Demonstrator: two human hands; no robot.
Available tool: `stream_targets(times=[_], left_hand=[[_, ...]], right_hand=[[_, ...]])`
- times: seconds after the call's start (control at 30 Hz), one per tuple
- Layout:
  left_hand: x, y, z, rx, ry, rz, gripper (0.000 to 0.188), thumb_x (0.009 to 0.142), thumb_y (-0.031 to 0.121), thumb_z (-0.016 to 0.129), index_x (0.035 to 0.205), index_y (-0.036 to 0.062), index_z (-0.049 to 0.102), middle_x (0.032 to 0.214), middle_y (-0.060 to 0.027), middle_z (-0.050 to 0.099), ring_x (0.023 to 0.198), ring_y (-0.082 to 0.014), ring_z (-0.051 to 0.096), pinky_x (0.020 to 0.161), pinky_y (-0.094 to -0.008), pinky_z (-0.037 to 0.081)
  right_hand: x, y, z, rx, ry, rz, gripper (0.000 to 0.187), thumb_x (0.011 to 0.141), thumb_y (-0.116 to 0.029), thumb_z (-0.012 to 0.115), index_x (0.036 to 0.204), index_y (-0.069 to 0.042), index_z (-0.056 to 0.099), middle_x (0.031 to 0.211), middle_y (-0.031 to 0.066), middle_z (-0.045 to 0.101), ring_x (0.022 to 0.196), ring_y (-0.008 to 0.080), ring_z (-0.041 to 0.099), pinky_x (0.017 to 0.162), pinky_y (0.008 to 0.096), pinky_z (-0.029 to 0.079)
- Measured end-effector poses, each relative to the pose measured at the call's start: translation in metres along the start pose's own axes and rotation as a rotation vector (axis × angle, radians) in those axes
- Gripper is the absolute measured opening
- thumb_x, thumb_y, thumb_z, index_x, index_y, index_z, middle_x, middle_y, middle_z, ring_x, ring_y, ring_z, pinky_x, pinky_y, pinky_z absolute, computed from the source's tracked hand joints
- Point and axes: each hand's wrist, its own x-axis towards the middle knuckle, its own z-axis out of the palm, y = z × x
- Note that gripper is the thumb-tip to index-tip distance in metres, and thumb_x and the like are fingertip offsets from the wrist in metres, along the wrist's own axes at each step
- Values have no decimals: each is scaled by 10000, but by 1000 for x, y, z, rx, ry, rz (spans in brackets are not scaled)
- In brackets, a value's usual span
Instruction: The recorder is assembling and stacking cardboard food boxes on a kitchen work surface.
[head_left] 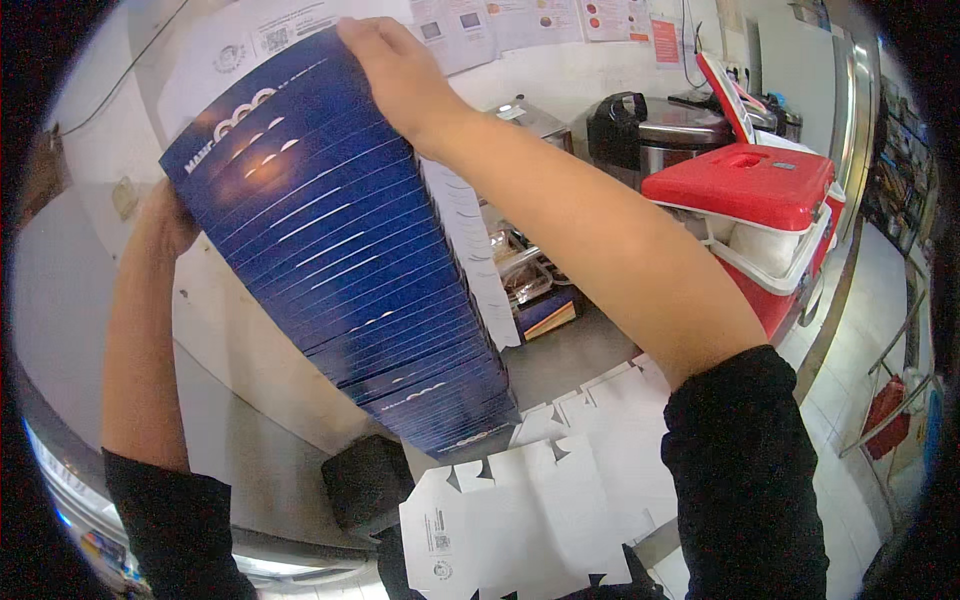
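A tall stack of blue cardboard boxes (pixel 340 250) with white print leans in front of me, its layers packed tightly one on another. My right hand (pixel 400 75) is closed over its upper right corner, fingers bent round the edge. At the upper left side, my left hand (pixel 176 218) grips the same stack; its fingers are mostly hidden behind the cardboard. Flat white carton blanks (pixel 530 510) with notched edges lie below the stack's lower end, close to my body. One carries small dark print.
Toward the right stands a red cooler box (pixel 740 185) with its lid ajar over white contents. Behind it are a large metal cooker (pixel 685 125) and a steel fridge. Clear plastic packs (pixel 525 275) sit behind my right forearm. Printed sheets (pixel 540 20) hang on the wall. A dark block (pixel 367 485) lies beside the blanks.
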Motion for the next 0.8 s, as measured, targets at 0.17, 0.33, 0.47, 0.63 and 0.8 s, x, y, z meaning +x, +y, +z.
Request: stream_targets(times=[0.17, 0.33, 0.47, 0.63, 0.8], left_hand=[[-74, 13, 75, -126, 2, 75, 346, 1000, 254, 457, 1278, 68, 545, 1227, -133, 621, 1112, -258, 614, 938, -419, 533], [-70, 12, 76, -163, -277, -7, 364, 990, 207, 470, 1328, 72, 496, 1354, -153, 542, 1210, -278, 560, 996, -430, 504], [-50, -10, 60, -207, -859, 299, 382, 988, 207, 452, 1332, 43, 472, 1390, -167, 503, 1255, -313, 514, 1050, -426, 453], [-65, -9, 59, -451, -960, 180, 505, 977, 381, 383, 1310, 16, 488, 1365, -196, 519, 1237, -320, 525, 1044, -429, 434], [-86, 0, 77, -232, -146, 118, 550, 965, 460, 339, 1238, 39, 564, 1232, -195, 608, 1079, -311, 609, 984, -418, 447]], right_hand=[[-7, -3, -7, -18, -56, -140, 446, 939, -393, 508, 1133, -13, 635, 1044, 187, 665, 982, 298, 621, 883, 374, 464], [-4, 5, -4, 22, -123, -132, 420, 963, -325, 436, 1172, -12, 622, 1095, 208, 662, 1039, 334, 613, 908, 391, 455], [-7, 0, -7, -81, -71, -219, 424, 972, -357, 427, 1154, -24, 617, 1099, 212, 653, 1061, 348, 602, 940, 397, 440], [-14, -12, -7, -85, -131, -131, 421, 985, -373, 431, 1169, -24, 578, 1111, 210, 640, 1067, 330, 598, 942, 385, 436], [-29, -11, -7, -5, -138, -127, 414, 1008, -352, 415, 1196, -4, 538, 1123, 218, 629, 1083, 322, 589, 951, 373, 428]])
